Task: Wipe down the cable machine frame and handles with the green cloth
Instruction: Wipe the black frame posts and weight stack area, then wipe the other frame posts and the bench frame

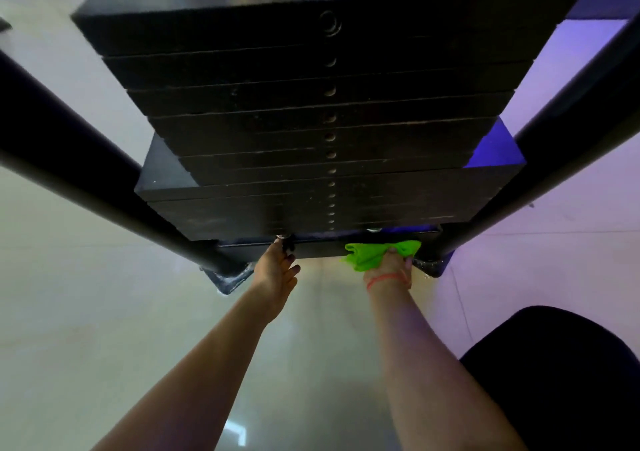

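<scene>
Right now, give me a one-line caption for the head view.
Right hand presses the green cloth on the base bar under the weight stack; left hand touches the bar beside it.

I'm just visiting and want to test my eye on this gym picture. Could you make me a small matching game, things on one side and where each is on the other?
Things:
1. cloth
2. left hand
3. weight stack
4. band

Places:
A. between the two slanting black posts
B. around the right wrist
C. under the right hand, on the bottom bar
D. touching a small black knob at the stack's base

Pairs: 1-C, 2-D, 3-A, 4-B
</scene>
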`<state>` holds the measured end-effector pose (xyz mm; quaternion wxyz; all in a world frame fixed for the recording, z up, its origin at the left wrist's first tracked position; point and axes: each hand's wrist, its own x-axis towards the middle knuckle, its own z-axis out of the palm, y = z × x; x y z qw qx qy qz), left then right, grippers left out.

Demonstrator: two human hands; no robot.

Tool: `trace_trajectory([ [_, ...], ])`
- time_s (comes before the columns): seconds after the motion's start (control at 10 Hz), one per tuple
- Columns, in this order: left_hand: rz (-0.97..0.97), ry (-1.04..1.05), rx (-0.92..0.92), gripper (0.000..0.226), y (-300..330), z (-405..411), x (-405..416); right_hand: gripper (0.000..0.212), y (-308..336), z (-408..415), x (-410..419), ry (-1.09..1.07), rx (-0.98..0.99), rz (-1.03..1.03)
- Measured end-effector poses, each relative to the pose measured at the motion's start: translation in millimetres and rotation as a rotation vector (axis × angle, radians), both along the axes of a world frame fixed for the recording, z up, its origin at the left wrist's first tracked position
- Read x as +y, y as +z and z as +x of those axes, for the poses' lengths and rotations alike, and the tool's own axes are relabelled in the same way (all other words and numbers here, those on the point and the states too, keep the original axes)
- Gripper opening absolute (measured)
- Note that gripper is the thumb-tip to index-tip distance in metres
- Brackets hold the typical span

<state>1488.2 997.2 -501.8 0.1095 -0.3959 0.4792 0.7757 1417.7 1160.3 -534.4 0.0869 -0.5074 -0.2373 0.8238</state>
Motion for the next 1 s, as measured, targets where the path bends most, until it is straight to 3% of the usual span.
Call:
trace_trajectory([
  [0.1, -0.136, -0.078, -0.019, 0.043, -5, 6, -23, 0.022, -41, 8, 4, 0.359, 0.097, -0.1],
  [0.2, -0.238, -0.121, -0.048, 0.018, -4, 19, -45, 0.016, -42, 48, -30, 0.883, 0.049, -0.063],
  [0.3, -0.344, -0.172, -0.012, 0.02, -4, 39, -66, 0.031, -19, 79, -75, 1.154, 0.173, -0.17],
  [0.5, -0.477, -0.179, 0.052, 0.045, 24, 105, -118, 0.05, 34, 100, -135, 1.478, 0.156, -0.273],
  [0.6, -0.617, -0.134, 0.035, 0.04, 52, 147, -151, 0.059, 59, 120, -173, 1.641, 0.13, -0.262],
  [0.8, -0.863, 0.124, -0.072, 0.031, 105, 222, -208, 0.042, 107, 174, -268, 1.778, 0.29, -0.214],
  [1.0, -1.043, 0.282, -0.11, 0.013, 172, 277, -226, 0.071, 164, 215, -308, 1.987, 0.394, -0.126],
])
